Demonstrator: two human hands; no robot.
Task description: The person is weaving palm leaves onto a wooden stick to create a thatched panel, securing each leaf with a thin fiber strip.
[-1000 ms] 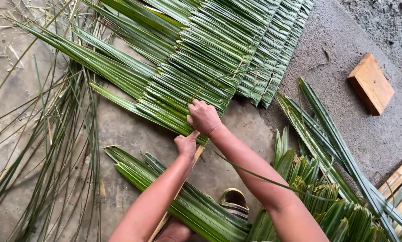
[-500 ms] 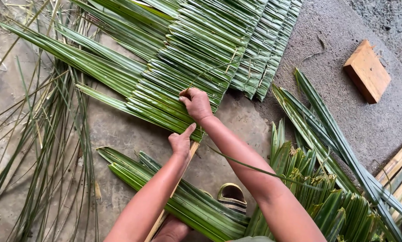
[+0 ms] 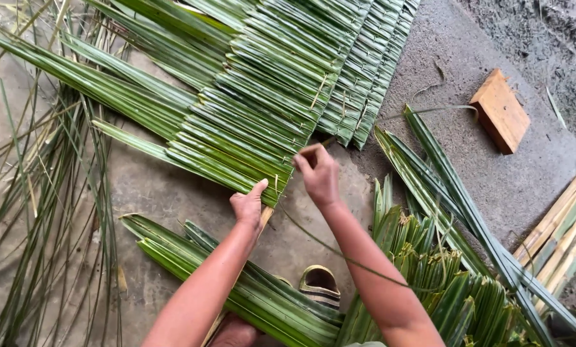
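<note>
The woven mat of folded green palm leaves (image 3: pixel 262 96) fills the upper middle of the frame, lying flat on the concrete floor (image 3: pixel 172 193), its nearest edge just above both hands. The left hand (image 3: pixel 248 205) sits at centre frame, its thumb raised against the last leaf of that edge and its fingers curled under it — grasping the mat's edge where a pale wooden stick (image 3: pixel 265 218) shows beneath. The right hand (image 3: pixel 320 175), just right of it, is clenched in a pinch on a thin green strip (image 3: pixel 339 254) that runs from the fingertips at the mat's edge down across the forearm toward lower right. Loose palm leaves (image 3: pixel 236 283) lie below the arms, a sandal (image 3: pixel 320 283) beside them. A wooden block (image 3: pixel 500 110) rests at upper right.
</note>
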